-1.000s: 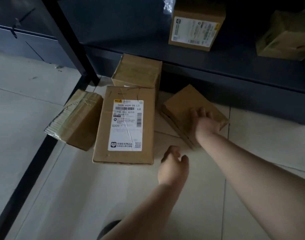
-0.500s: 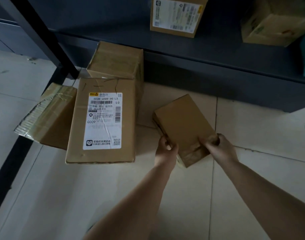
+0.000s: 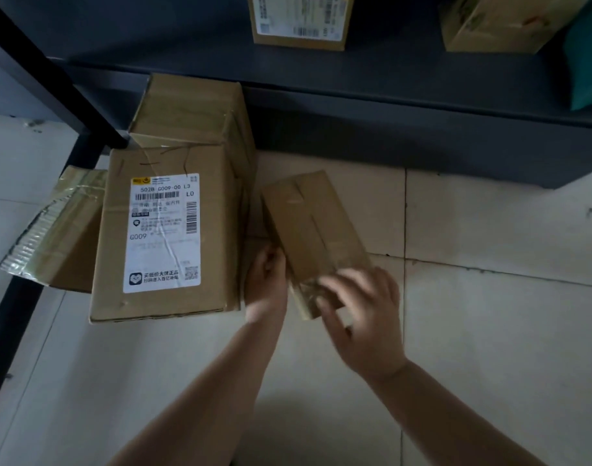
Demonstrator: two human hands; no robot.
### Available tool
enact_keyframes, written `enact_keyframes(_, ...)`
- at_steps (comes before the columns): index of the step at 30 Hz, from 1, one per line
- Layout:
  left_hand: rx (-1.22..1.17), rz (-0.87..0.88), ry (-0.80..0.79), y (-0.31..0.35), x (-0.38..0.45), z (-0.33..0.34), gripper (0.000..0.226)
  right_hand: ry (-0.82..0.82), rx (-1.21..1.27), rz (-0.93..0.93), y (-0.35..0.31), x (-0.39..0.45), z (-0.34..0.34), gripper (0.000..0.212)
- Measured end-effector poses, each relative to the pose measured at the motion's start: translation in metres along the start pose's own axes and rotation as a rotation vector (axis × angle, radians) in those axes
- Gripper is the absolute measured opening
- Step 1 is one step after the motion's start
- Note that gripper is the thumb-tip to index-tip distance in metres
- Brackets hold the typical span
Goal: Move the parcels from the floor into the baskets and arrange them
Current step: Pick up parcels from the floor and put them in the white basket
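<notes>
A small plain cardboard parcel (image 3: pixel 313 230) is lifted at its near end above the tiled floor. My left hand (image 3: pixel 269 280) grips its left edge. My right hand (image 3: pixel 361 314) wraps the near right corner, fingers blurred over the top. Left of it lies a large box with a white shipping label (image 3: pixel 163 237). Another taped box (image 3: pixel 190 112) stands behind that one. A flat taped parcel (image 3: pixel 59 237) leans at the far left.
A dark metal shelf (image 3: pixel 388 79) runs along the back, holding a labelled box (image 3: pixel 299 21), a second box (image 3: pixel 503 21) and something teal (image 3: pixel 590 55) at the right edge. A black shelf post (image 3: pixel 52 82) slants down at the left. Pale floor tiles (image 3: pixel 489 331) lie to the right.
My right hand first lay on the small parcel while the left reached in. Both hands then took hold of it, and its near end has come up and turned toward me.
</notes>
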State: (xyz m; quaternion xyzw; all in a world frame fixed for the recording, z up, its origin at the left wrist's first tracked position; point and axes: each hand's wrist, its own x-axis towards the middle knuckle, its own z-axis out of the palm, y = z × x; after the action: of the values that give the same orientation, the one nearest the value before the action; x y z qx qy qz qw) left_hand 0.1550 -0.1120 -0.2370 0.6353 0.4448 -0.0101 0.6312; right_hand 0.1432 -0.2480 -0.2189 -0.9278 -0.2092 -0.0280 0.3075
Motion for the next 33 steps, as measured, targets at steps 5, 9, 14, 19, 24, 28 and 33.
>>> enact_keyframes(5, -0.085, -0.077, -0.27, 0.0, -0.009, -0.007, 0.03, -0.067, 0.373, 0.585, 0.003, 0.02, 0.003, 0.059)
enact_keyframes(9, -0.193, -0.186, -0.334, -0.003, -0.006, -0.005, 0.034, 0.182, 0.148, 0.335, -0.01, 0.012, -0.002, 0.05)
enact_keyframes(14, 0.055, -0.139, -0.252, -0.007, -0.005, -0.013, 0.047, -0.439, -0.264, 0.235, -0.018, -0.021, 0.025, 0.079)
enact_keyframes(19, 0.153, -0.028, -0.397, -0.016, -0.012, -0.015, 0.027, -0.396, -0.282, 0.233, -0.013, -0.017, 0.03, 0.078)
enact_keyframes(24, 0.268, 0.024, -0.387, -0.024, -0.016, -0.025, 0.027, -0.394, -0.295, 0.215, -0.015, -0.017, 0.03, 0.073)
enact_keyframes(28, 0.406, 0.282, -0.304, -0.019, -0.037, -0.044, 0.026, -0.164, -0.045, 0.222, -0.034, -0.007, 0.024, 0.049)
enact_keyframes(33, 0.434, 1.198, -0.16, 0.031, -0.079, -0.094, 0.026, -0.162, 0.758, 0.431, -0.085, 0.015, 0.014, 0.057)
